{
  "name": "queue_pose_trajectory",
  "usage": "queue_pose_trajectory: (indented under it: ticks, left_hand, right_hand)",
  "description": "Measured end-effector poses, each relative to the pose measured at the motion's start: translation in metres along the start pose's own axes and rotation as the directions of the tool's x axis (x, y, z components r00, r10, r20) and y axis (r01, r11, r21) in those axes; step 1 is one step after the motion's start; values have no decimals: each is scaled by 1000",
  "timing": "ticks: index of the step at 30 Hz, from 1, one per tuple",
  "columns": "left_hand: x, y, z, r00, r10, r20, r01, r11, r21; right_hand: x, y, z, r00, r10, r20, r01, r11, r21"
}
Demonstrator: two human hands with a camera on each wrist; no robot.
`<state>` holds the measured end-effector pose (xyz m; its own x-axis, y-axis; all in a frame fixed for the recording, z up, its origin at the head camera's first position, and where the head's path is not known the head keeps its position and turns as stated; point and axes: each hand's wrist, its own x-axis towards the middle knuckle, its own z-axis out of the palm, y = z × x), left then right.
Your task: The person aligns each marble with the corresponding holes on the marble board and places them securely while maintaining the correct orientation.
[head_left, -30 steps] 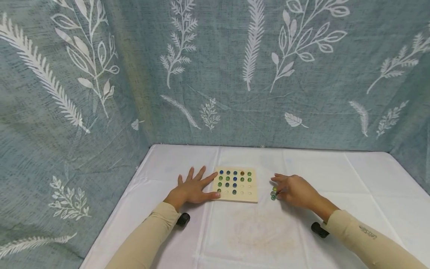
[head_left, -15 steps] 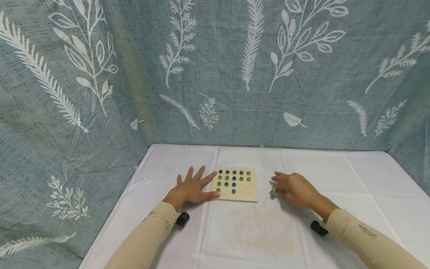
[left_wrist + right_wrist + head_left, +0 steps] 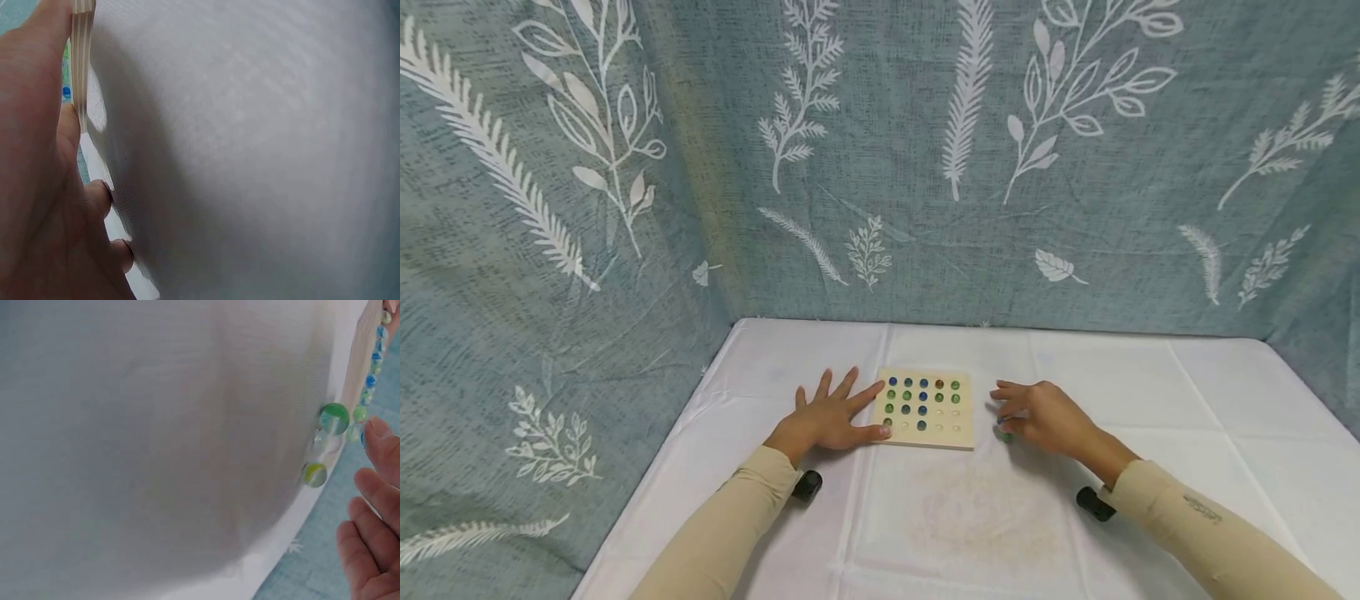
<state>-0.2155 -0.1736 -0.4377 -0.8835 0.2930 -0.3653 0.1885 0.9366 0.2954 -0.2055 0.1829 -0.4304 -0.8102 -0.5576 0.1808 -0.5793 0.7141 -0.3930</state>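
The wooden board (image 3: 927,408) lies on the worktop (image 3: 1000,517) with most holes filled; some near ones look empty; the left hand (image 3: 831,419) presses flat beside it; the right hand (image 3: 1037,414) hovers relaxed, fingers loose, over loose marbles (image 3: 333,419).

A table (image 3: 1150,400) covered by a white cloth (image 3: 1000,517) is seen, with creases running across it. A wooden board (image 3: 958,433) is laid flat near the middle, its holes partly filled with blue and green marbles and one orange one. Just right of the board, loose marbles (image 3: 334,419) are scattered on the cloth, mostly green. A left hand (image 3: 827,419) is spread flat on the cloth at the board's left edge. Two small black objects (image 3: 807,485) are seen on the near cloth, one under each forearm.
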Motion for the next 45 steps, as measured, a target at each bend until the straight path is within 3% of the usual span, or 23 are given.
queue_pose_trajectory:
  ticks: [14,45]
  left_hand:
    - [-1,-5,2,1000,-7,-21,7,1000,-6]
    - [4,-1,0,1000,-13,5,13,1000,21]
  right_hand:
    - [28,-20,10,999,-52,16,52,999,3]
    - [55,-37,24,991,-122,56,123,992,-17]
